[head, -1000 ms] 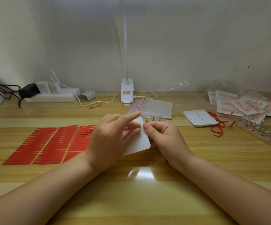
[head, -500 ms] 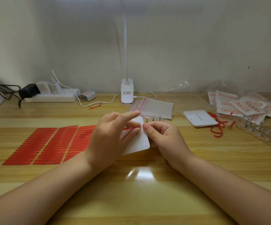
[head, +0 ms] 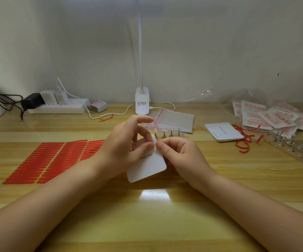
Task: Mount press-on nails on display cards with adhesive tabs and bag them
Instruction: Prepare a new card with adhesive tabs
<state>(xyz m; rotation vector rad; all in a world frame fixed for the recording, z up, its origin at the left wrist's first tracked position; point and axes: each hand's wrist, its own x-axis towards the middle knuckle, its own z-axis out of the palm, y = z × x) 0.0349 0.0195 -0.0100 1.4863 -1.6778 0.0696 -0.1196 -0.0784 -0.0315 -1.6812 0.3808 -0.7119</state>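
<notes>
My left hand (head: 124,151) and right hand (head: 180,157) meet on a card (head: 150,167) mid-table (head: 147,224). Adhesive tabs (head: 51,160) lie left, bags (head: 176,120) behind, and more cards (head: 223,131) to the right.

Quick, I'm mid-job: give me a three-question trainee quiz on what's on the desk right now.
1. True or false: both hands hold the white display card.
2. Which side of the card are the red adhesive tab sheets on? A) person's left B) person's right
3. What lies directly behind the hands, near the lamp base?

Key: 1. True: left hand, right hand. 2. A. 3. A stack of clear zip bags.
</notes>
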